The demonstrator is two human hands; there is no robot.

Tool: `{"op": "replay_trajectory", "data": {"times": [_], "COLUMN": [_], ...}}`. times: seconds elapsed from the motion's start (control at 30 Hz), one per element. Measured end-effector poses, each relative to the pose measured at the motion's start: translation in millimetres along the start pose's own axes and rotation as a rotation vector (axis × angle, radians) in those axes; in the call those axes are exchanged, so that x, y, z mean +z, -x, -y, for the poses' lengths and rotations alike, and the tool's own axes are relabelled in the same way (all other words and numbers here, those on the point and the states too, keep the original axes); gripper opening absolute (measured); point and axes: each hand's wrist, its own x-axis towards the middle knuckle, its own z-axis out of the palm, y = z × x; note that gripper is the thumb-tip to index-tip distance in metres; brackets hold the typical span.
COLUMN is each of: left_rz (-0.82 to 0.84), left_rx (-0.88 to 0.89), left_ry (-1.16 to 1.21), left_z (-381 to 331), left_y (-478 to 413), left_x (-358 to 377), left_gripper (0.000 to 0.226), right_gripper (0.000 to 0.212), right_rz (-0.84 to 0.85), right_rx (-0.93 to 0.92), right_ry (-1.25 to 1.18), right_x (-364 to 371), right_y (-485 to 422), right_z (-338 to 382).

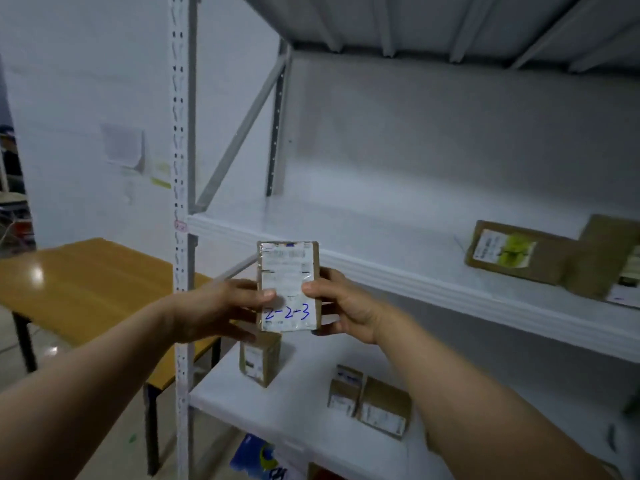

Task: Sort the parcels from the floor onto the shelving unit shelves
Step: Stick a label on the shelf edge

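Between the left grip (214, 306) & right grip (346, 306) sat a parcel (289, 271) marked 2-2-3, both pinching its sides w/ a shelf (415, 277) just behind.

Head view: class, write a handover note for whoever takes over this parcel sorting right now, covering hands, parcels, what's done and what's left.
Hands: left hand and right hand both grip the small brown cardboard parcel, white label marked 2-2-3, in front of the white metal shelving unit.
Done: two flat brown parcels lie on the upper shelf; three boxy brown parcels stand on the lower shelf.
Left: shelve the held parcel. The floor pile is out of view, so the remaining count is unknown.
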Motion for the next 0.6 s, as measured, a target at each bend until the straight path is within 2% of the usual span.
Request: {"op": "replay_trajectory", "data": {"times": [0.17, 0.3, 0.43, 0.6], "left_rz": [-0.037, -0.009, 0.017, -0.010], "left_rx": [0.040, 0.103, 0.214, 0.266], "left_ry": [-0.039, -0.053, -0.061, -0.082], "left_z": [-27, -54, -85, -116], "left_y": [-44, -81, -125, -194], "left_x": [40, 66, 86, 107], "left_gripper": [0.048, 0.042, 0.026, 0.038], "right_gripper": [0.064, 0.059, 0.056, 0.049], "right_rz": [-0.224, -0.306, -0.381, -0.582], "right_rx": [-0.017, -0.073, -0.181, -0.267], "right_ry": [-0.022, -0.029, -0.032, -0.033], "right_x": [-42, -79, -122, -172], "right_y": [30, 47, 52, 37], "right_z": [7, 11, 22, 26]}}
